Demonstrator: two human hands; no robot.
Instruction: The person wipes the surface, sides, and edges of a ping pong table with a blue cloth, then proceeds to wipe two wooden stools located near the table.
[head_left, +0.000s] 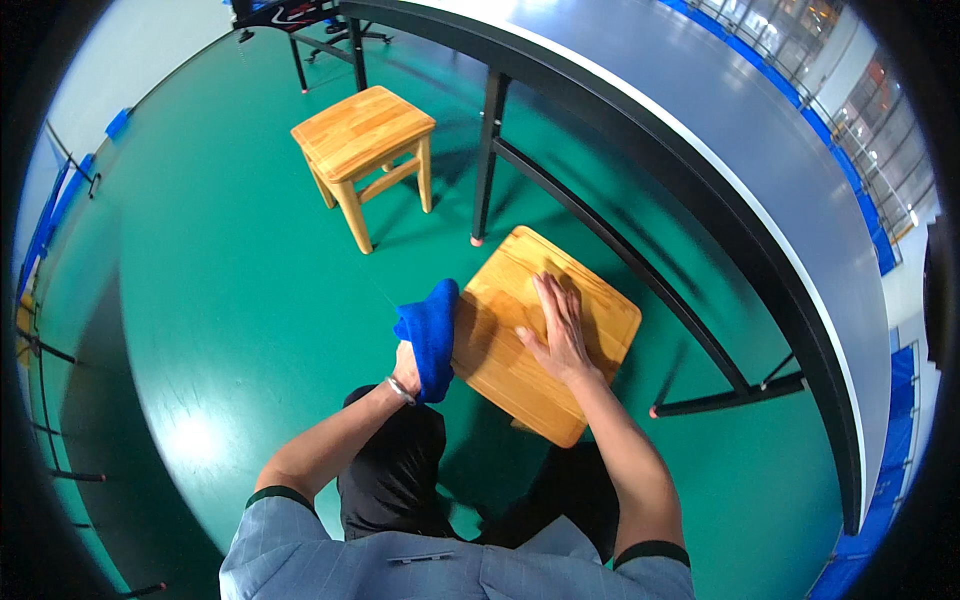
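A wooden stool (495, 352) with a square, rounded seat stands in front of my knees. My left hand (407, 369), with a silvery bracelet at the wrist, holds a blue cloth (435, 341) against the left edge of the seat; the cloth hides most of its fingers. My right hand (559, 330) lies on or just over the seat top, palm down, thumb apart from the fingers, holding nothing. The stool's legs are mostly hidden under the seat.
A second wooden stool (367, 131) stands on the green floor further ahead. To the right a table-tennis table (750, 135) curves past on black metal legs (491, 150), its lower bar near the stool. Blue barriers (904, 420) line the right side.
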